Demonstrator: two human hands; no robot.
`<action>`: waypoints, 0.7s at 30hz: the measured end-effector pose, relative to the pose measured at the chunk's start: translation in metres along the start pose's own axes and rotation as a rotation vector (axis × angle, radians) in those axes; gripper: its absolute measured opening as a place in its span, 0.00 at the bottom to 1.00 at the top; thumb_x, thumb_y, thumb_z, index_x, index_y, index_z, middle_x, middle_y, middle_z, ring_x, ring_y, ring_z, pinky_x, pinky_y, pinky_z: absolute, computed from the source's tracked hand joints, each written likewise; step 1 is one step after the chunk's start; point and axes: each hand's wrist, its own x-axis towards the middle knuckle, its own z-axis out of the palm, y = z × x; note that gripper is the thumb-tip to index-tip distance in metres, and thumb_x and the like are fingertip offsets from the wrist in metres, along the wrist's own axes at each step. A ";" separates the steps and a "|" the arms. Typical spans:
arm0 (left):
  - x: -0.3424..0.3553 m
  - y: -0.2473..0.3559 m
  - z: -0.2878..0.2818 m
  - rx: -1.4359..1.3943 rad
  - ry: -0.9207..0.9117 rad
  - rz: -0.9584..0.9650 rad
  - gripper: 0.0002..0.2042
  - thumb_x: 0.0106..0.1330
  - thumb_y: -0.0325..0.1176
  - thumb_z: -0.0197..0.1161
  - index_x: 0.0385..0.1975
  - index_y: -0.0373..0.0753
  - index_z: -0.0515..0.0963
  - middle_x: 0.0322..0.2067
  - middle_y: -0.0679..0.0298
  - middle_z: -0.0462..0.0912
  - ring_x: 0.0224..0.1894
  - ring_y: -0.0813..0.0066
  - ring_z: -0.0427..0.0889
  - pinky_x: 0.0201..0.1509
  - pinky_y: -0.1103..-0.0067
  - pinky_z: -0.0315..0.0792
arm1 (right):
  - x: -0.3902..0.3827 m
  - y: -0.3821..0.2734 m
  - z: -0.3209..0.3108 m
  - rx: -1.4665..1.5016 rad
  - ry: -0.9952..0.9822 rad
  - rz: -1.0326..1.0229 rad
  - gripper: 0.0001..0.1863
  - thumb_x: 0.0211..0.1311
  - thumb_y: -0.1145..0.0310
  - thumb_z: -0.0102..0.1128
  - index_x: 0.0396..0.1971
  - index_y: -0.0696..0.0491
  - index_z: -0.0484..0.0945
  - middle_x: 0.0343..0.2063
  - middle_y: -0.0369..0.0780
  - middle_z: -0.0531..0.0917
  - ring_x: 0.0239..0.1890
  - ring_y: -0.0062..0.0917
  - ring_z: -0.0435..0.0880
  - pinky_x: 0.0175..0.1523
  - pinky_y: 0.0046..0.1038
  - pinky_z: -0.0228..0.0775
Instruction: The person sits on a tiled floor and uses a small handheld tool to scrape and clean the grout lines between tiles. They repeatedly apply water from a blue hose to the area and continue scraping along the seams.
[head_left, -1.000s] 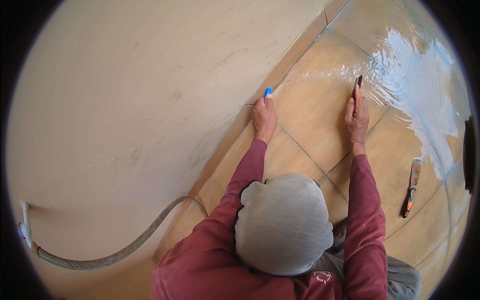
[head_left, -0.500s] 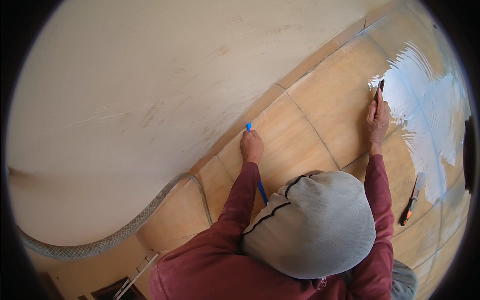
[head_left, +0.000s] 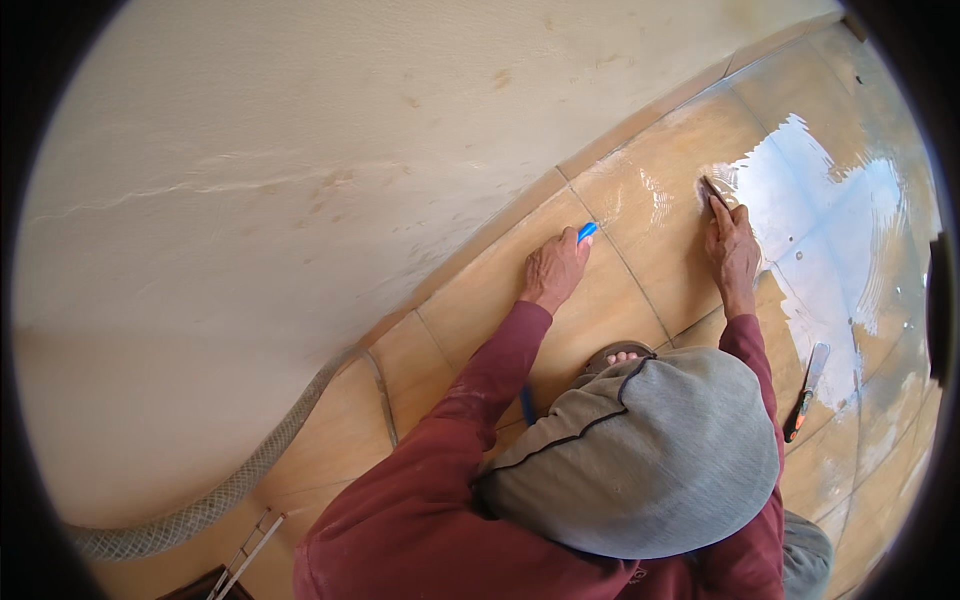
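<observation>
My left hand (head_left: 556,270) is closed around the end of a blue hose (head_left: 587,232), held low over the tan tiles. More of the blue hose shows below, beside my bent knee in grey cloth. Farther right, my right hand (head_left: 733,255) grips a thin dark tool (head_left: 716,192) with its tip against the floor. Its exact kind is unclear. Pale suds or wet streaks surround that tip. A bright sheet of water (head_left: 800,200) spreads over the tiles just right of this hand.
A putty knife (head_left: 806,392) with a dark and orange handle lies at the water's lower edge. Along the left runs a stained cream wall (head_left: 300,150) with a tile skirting (head_left: 510,215). A thick grey braided hose (head_left: 240,470) curves beside it. My sandalled foot (head_left: 622,354) stands between my arms.
My left hand has moved right, and the blue hose end now tilts right. My right hand has shifted left with the dark tool. New wet streaks show on the tile between them.
</observation>
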 end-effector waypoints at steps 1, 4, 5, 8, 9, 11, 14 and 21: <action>-0.012 -0.003 0.001 0.009 -0.005 0.051 0.17 0.78 0.48 0.56 0.45 0.37 0.78 0.41 0.45 0.84 0.42 0.40 0.86 0.43 0.52 0.78 | -0.003 -0.007 -0.009 -0.037 -0.032 -0.065 0.21 0.64 0.68 0.67 0.58 0.51 0.82 0.45 0.41 0.79 0.46 0.38 0.81 0.50 0.40 0.75; -0.050 -0.046 -0.001 0.169 0.262 0.031 0.15 0.73 0.41 0.65 0.54 0.41 0.78 0.53 0.52 0.77 0.56 0.50 0.79 0.55 0.56 0.74 | -0.009 -0.040 -0.035 -0.133 -0.080 -0.159 0.21 0.65 0.69 0.65 0.57 0.55 0.81 0.49 0.41 0.78 0.53 0.38 0.77 0.58 0.39 0.70; -0.057 -0.061 0.000 0.188 0.344 0.036 0.18 0.72 0.39 0.67 0.58 0.43 0.78 0.57 0.53 0.76 0.61 0.53 0.76 0.60 0.57 0.72 | -0.010 -0.039 -0.034 -0.096 -0.072 -0.156 0.21 0.65 0.70 0.63 0.58 0.55 0.81 0.49 0.41 0.78 0.53 0.38 0.77 0.58 0.39 0.70; -0.071 -0.094 -0.004 0.308 0.489 0.132 0.24 0.71 0.36 0.66 0.67 0.43 0.74 0.62 0.55 0.74 0.66 0.54 0.73 0.70 0.57 0.67 | -0.018 -0.056 -0.002 0.056 -0.024 -0.162 0.21 0.65 0.73 0.58 0.59 0.55 0.80 0.50 0.40 0.78 0.55 0.36 0.77 0.59 0.39 0.69; -0.073 -0.097 -0.006 0.326 0.481 0.143 0.25 0.72 0.35 0.66 0.68 0.42 0.72 0.64 0.55 0.73 0.68 0.54 0.72 0.71 0.57 0.66 | -0.024 -0.079 0.005 0.106 0.003 -0.174 0.22 0.65 0.74 0.57 0.59 0.54 0.79 0.51 0.40 0.78 0.56 0.36 0.76 0.59 0.39 0.69; -0.072 -0.089 -0.007 0.339 0.473 0.154 0.25 0.72 0.34 0.65 0.68 0.40 0.71 0.65 0.54 0.72 0.69 0.53 0.71 0.74 0.56 0.64 | -0.041 -0.122 0.026 0.136 -0.072 -0.225 0.23 0.64 0.73 0.57 0.60 0.54 0.79 0.56 0.39 0.78 0.60 0.34 0.75 0.62 0.37 0.69; -0.065 -0.074 -0.002 0.347 0.505 0.125 0.24 0.71 0.31 0.63 0.67 0.38 0.71 0.66 0.53 0.72 0.70 0.51 0.69 0.75 0.55 0.63 | -0.053 -0.185 0.047 0.144 -0.152 -0.534 0.24 0.67 0.68 0.53 0.63 0.53 0.78 0.64 0.38 0.76 0.67 0.32 0.72 0.68 0.36 0.67; -0.056 -0.057 0.014 0.270 0.609 -0.072 0.23 0.65 0.25 0.60 0.62 0.34 0.71 0.66 0.47 0.71 0.71 0.45 0.68 0.75 0.56 0.64 | 0.078 -0.104 0.049 0.046 -0.018 -0.351 0.21 0.67 0.71 0.55 0.60 0.50 0.76 0.44 0.40 0.79 0.46 0.36 0.78 0.53 0.37 0.72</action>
